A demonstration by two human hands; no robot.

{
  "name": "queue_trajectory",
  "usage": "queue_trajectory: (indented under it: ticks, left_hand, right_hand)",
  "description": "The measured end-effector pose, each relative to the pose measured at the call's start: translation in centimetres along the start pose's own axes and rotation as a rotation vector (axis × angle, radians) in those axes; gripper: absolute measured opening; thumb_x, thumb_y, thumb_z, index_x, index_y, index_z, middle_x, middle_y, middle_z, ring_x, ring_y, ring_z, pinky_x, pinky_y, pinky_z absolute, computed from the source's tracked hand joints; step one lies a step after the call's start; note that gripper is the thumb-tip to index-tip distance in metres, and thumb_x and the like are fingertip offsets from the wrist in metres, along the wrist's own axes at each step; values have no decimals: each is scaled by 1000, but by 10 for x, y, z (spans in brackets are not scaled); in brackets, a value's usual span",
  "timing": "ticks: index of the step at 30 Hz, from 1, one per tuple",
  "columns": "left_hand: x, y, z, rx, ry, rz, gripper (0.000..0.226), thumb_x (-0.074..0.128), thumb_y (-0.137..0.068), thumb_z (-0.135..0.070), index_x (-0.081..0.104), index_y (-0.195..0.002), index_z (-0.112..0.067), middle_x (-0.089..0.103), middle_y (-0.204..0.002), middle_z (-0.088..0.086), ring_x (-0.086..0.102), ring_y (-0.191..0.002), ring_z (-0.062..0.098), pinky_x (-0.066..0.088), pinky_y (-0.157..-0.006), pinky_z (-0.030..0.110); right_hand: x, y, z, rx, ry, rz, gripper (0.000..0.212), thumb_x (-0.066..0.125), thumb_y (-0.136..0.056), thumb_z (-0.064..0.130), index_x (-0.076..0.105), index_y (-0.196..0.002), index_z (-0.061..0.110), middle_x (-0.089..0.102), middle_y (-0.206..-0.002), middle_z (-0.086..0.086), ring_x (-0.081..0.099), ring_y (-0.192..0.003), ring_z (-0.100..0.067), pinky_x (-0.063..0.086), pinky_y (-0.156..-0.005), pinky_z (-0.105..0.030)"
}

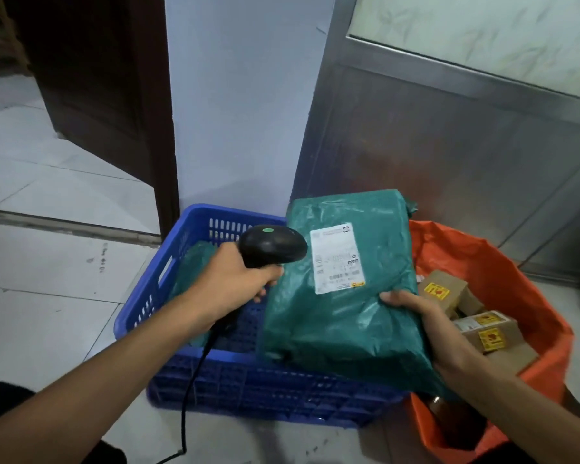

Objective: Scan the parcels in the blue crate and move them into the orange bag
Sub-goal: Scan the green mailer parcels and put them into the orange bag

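Left hand grips a black handheld barcode scanner while right hand holds a green plastic-wrapped parcel above the blue plastic crate.

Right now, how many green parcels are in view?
2. One parcel is held by the right hand above the crate; another lies in the crate behind the left hand. More may be hidden.
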State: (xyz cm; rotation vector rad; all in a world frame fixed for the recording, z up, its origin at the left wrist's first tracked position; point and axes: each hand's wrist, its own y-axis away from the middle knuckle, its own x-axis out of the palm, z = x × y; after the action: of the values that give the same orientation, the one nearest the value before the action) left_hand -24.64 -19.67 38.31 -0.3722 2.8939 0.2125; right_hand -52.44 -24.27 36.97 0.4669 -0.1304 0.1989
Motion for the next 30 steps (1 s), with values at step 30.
queue_trajectory:
  ticks: [30]
  left_hand:
    - [1,46,-1,152,-517,-81,20,80,-76,-23,66,-69,-10,64,-57,2,49,-45,3,43,-52,28]
  right_hand:
    - [-23,-3,-6,-150,174,-19,76,87,-55,24,62,-125,7,76,-107,-14,75,-93,-36,58,-86,-46]
